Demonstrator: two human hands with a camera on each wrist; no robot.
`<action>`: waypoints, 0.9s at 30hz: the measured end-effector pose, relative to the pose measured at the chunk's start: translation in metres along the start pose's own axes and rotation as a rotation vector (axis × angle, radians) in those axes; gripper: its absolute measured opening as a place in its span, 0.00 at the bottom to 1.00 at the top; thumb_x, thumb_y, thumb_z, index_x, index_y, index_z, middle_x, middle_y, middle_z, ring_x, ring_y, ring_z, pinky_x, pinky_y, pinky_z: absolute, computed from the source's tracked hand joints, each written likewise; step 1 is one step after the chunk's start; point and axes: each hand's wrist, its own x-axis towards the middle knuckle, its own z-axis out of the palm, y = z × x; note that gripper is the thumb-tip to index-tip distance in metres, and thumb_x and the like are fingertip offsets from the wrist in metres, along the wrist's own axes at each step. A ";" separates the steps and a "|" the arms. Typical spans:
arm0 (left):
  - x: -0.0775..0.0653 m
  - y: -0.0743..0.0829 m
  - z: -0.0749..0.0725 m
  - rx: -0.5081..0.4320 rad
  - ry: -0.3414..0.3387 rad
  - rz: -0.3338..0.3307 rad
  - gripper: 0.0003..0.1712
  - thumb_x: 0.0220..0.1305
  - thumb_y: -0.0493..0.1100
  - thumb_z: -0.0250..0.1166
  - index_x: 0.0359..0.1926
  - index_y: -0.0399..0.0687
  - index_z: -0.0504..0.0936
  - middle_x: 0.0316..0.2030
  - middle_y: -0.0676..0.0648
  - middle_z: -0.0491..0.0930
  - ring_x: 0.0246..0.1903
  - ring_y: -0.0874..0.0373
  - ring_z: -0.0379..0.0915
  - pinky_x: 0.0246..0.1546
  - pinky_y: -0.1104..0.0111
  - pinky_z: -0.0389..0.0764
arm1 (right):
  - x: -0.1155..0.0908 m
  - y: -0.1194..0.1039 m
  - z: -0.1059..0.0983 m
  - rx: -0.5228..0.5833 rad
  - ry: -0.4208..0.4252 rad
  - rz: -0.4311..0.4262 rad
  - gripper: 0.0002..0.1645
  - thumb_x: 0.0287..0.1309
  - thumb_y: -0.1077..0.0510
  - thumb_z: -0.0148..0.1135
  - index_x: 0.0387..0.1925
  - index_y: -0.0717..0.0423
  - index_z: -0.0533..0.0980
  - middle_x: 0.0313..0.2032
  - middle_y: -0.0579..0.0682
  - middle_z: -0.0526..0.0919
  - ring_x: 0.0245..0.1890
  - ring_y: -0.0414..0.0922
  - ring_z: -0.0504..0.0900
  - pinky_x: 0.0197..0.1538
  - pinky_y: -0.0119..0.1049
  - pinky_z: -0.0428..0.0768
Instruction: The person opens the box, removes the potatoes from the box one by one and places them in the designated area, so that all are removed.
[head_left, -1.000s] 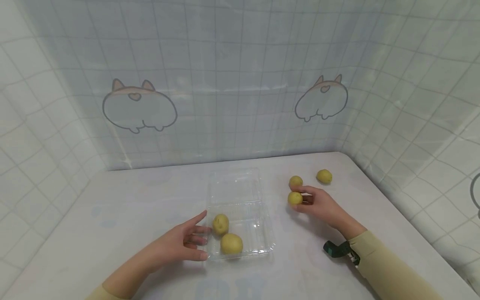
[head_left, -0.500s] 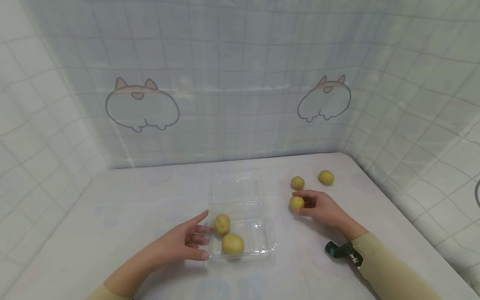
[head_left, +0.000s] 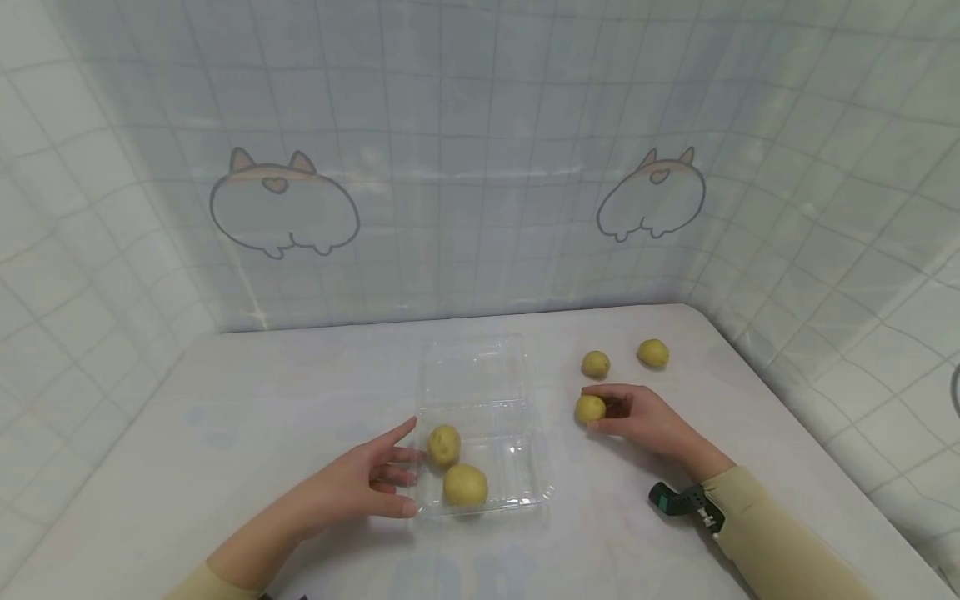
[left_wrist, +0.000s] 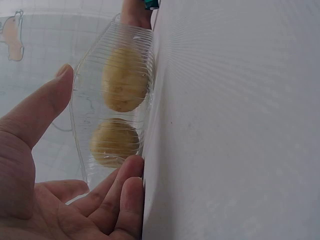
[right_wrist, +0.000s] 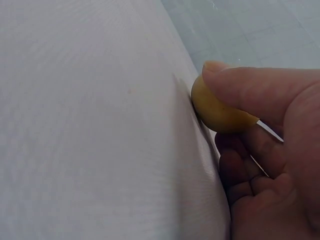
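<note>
My right hand [head_left: 648, 421] grips a small yellow potato [head_left: 590, 409] between thumb and fingers, low over the table to the right of a clear plastic clamshell box. In the right wrist view the thumb lies along that potato [right_wrist: 220, 107]. The clamshell box [head_left: 517, 467] has its lid laid back toward the wall. Inside its near half sit two potatoes, one [head_left: 444, 446] at the left side and a larger one [head_left: 465, 485] nearer the front. My left hand [head_left: 356, 483] rests beside the box's left wall, fingers loosely spread; the left wrist view shows fingertips touching or very near the plastic.
Two more potatoes, one [head_left: 596, 364] just beyond my right hand and one [head_left: 653, 353] farther right, lie on the white-covered table [head_left: 300, 392]. Grid-patterned curtains [head_left: 480, 208] with cartoon drawings enclose the back and sides.
My right hand has drawn its potato slightly toward me, widening the gap to the potato behind it. My left hand and the box stay in place; the head view shifts a little.
</note>
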 end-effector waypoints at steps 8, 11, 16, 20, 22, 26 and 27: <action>-0.001 0.000 0.001 -0.001 -0.001 -0.002 0.62 0.53 0.47 0.78 0.79 0.56 0.46 0.66 0.42 0.70 0.58 0.50 0.73 0.55 0.54 0.75 | -0.001 0.000 0.000 0.005 -0.013 0.025 0.35 0.49 0.49 0.78 0.61 0.44 0.78 0.55 0.40 0.81 0.53 0.42 0.78 0.57 0.37 0.74; -0.001 0.000 0.001 0.004 0.001 -0.001 0.62 0.54 0.47 0.78 0.79 0.56 0.46 0.66 0.42 0.70 0.58 0.50 0.73 0.55 0.55 0.76 | -0.001 0.000 0.001 -0.007 -0.014 0.032 0.36 0.48 0.48 0.78 0.61 0.44 0.77 0.55 0.40 0.81 0.54 0.42 0.77 0.58 0.39 0.73; -0.002 -0.001 0.001 0.004 0.002 0.001 0.62 0.54 0.47 0.77 0.79 0.56 0.46 0.66 0.42 0.70 0.58 0.50 0.73 0.55 0.55 0.76 | 0.000 -0.001 0.001 -0.018 -0.017 0.040 0.37 0.48 0.47 0.78 0.61 0.44 0.77 0.56 0.41 0.80 0.54 0.43 0.77 0.60 0.47 0.71; -0.002 -0.003 0.000 0.005 0.004 0.002 0.62 0.54 0.47 0.77 0.79 0.56 0.46 0.66 0.43 0.70 0.57 0.51 0.73 0.54 0.57 0.76 | 0.001 -0.001 0.002 -0.008 -0.031 0.043 0.38 0.48 0.47 0.78 0.62 0.45 0.76 0.58 0.42 0.79 0.56 0.44 0.76 0.62 0.50 0.70; -0.003 -0.004 0.000 0.008 0.005 0.004 0.62 0.54 0.48 0.77 0.79 0.56 0.46 0.66 0.43 0.70 0.57 0.51 0.73 0.54 0.59 0.77 | 0.003 -0.001 0.002 0.006 -0.037 0.045 0.39 0.47 0.47 0.79 0.63 0.46 0.76 0.58 0.43 0.79 0.57 0.44 0.76 0.62 0.50 0.70; -0.003 -0.006 -0.002 0.022 0.010 0.009 0.62 0.54 0.48 0.77 0.79 0.55 0.45 0.65 0.43 0.71 0.57 0.51 0.74 0.53 0.61 0.77 | 0.005 0.000 0.003 0.034 -0.044 0.044 0.42 0.47 0.46 0.79 0.64 0.48 0.75 0.59 0.43 0.78 0.58 0.45 0.75 0.62 0.49 0.70; -0.003 -0.007 -0.002 0.023 0.011 0.012 0.62 0.54 0.48 0.77 0.79 0.55 0.45 0.65 0.43 0.71 0.57 0.51 0.74 0.53 0.62 0.77 | 0.006 0.001 0.003 0.042 -0.045 0.041 0.42 0.47 0.46 0.79 0.64 0.49 0.74 0.60 0.44 0.78 0.58 0.45 0.75 0.62 0.49 0.70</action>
